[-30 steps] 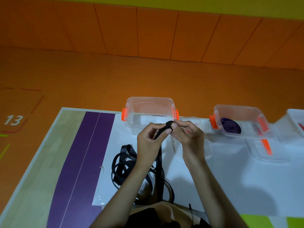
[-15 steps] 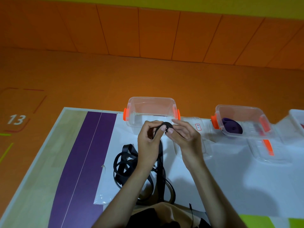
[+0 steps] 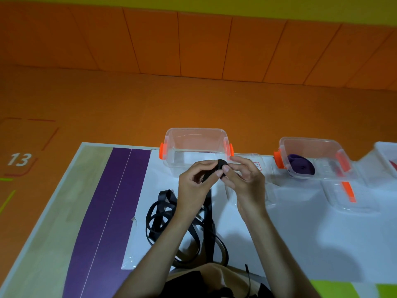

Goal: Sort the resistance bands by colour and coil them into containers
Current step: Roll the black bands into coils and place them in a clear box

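Observation:
A long black resistance band [image 3: 163, 214] lies in loose loops on the white sheet, and one strand runs up to my hands. My left hand [image 3: 194, 183] and my right hand [image 3: 242, 179] pinch its end, rolled into a small black coil [image 3: 222, 164], between thumbs and fingertips. They hold it just in front of an empty clear container [image 3: 195, 147] with orange latches. A second clear container [image 3: 311, 158] at the right holds a coiled purple band [image 3: 300, 167].
A clear lid [image 3: 266, 190] lies flat under my right hand. Another lid with an orange latch [image 3: 348, 194] lies before the purple band's container. A third container's corner [image 3: 386, 160] shows at the right edge. Purple stripes [image 3: 111, 211] mark the table's left side.
Both hands have turned the band's end between the fingertips, and the small black coil sits a little tighter. The loops on the sheet have barely shifted.

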Demonstrator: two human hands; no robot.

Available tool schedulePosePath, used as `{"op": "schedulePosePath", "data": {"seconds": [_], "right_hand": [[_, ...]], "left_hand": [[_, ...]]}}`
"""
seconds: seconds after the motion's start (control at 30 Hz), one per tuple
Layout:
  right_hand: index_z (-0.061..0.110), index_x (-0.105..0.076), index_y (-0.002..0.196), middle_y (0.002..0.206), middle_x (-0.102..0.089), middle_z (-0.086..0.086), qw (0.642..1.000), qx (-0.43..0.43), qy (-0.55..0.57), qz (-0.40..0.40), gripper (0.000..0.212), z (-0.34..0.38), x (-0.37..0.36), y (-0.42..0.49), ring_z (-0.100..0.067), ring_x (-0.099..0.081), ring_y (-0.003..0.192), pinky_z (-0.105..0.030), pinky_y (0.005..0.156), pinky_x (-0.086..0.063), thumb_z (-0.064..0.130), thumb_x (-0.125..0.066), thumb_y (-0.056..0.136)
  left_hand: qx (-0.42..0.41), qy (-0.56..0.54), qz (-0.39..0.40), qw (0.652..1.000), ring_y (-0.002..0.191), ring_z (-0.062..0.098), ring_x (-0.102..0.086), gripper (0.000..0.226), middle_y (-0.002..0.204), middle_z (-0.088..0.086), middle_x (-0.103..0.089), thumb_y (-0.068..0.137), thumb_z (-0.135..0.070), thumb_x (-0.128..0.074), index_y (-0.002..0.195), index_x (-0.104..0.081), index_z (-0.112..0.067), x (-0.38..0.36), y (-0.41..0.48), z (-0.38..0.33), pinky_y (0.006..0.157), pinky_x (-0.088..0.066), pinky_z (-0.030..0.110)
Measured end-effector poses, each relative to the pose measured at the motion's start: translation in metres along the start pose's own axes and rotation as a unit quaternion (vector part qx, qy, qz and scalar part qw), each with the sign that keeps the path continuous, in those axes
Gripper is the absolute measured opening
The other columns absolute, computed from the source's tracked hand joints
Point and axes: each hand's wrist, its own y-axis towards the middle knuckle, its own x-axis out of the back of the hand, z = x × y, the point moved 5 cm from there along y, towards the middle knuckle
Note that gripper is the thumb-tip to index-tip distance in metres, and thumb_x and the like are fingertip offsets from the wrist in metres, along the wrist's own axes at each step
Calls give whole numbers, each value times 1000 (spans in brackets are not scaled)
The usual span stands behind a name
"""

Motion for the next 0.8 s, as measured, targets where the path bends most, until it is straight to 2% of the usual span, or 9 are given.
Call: {"op": "schedulePosePath", "data": {"seconds": [0.07, 0.2, 0.3, 0.43, 0.53, 0.63, 0.73, 0.8], "right_hand": [[27, -80, 111, 100, -80, -10, 1000, 7, -4, 7, 27, 2, -1, 2, -28, -80, 98, -37, 82, -66, 23, -88, 85], [22, -80, 100, 106, -81, -7, 999, -3, -27, 42, 19, -1, -8, 0, -23, -77, 108, -35, 90, -62, 29, -87, 83], [19, -75, 90, 98, -82, -7, 998, 8, -59, 34, 22, 2, -7, 3, -22, -79, 100, -29, 81, -62, 32, -89, 80], [28, -78, 87, 90, -82, -1, 994, 41, -101, 18, 11, 4, -4, 9, -21, -81, 88, -31, 74, -65, 25, -89, 84], [39, -81, 96, 97, -82, 6, 994, 44, -95, -13, 16, 6, -8, 8, -19, -79, 94, -41, 79, -65, 35, -87, 81], [36, -81, 98, 100, -82, 4, 996, 48, -82, 0, 15, 7, -14, 8, -17, -78, 100, -44, 88, -62, 38, -83, 83], [31, -80, 95, 101, -82, -3, 998, 34, -49, 11, 17, 5, -17, 6, -21, -78, 102, -41, 92, -60, 40, -83, 82], [30, -79, 94, 100, -81, -4, 998, 29, -45, 19, 19, 5, -17, 6, -21, -78, 102, -34, 89, -59, 43, -84, 80]], "left_hand": [[7, 13, 9, 1000, 110, 17, -76, 24, 112, 1, -80, 89, -9, -84, 112, -82, -15, 0, 2, 1, 94, -58, 24], [-3, 40, 16, 999, 110, 18, -76, 21, 112, -3, -81, 93, -15, -82, 113, -81, -20, 3, 3, -1, 94, -59, 27], [-5, 47, 10, 999, 104, 16, -76, 19, 107, -6, -80, 93, -18, -82, 111, -78, -24, 4, 1, 0, 87, -58, 21], [15, 41, -9, 999, 94, 26, -73, 15, 99, 1, -77, 90, -20, -85, 98, -73, -25, 7, -2, 8, 82, -59, 36], [11, 38, 6, 999, 99, 20, -74, 22, 102, 0, -77, 86, -21, -89, 100, -72, -23, 3, -2, 6, 88, -59, 30], [6, 32, 3, 999, 97, 20, -75, 24, 99, 0, -78, 83, -23, -91, 100, -73, -25, 1, 2, 2, 86, -60, 28], [4, 35, -5, 999, 100, 18, -75, 22, 101, -1, -79, 85, -13, -88, 99, -76, -25, 4, 7, 0, 88, -58, 24], [8, 32, 0, 999, 102, 17, -76, 21, 104, -1, -80, 87, -10, -86, 103, -78, -22, 7, 7, -3, 88, -58, 22]]}}
